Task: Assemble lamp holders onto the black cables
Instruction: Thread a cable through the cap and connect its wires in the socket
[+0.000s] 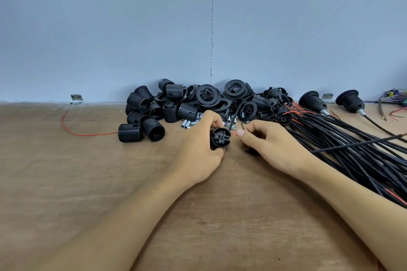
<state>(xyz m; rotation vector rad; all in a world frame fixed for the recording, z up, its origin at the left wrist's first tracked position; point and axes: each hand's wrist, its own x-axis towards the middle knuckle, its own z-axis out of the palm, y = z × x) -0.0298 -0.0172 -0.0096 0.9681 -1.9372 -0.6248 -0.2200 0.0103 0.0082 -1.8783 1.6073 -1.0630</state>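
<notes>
My left hand [196,145] grips a black lamp holder core [221,138], its terminal face turned toward me. Just to its right, my right hand [271,145] pinches the thin red wire tip [234,134] of a black cable [352,145]; that cable runs off to the right over the bundle. The red tip sits a short gap from the holder's edge. Part of the cable is hidden under my right palm.
A pile of black threaded holder shells and rings [198,101] with small metal tubes [189,123] lies behind my hands. A thick bundle of black cables [356,160] fans to the right. Two assembled holders [312,100] stand at back right. A loose red wire [83,133] lies left.
</notes>
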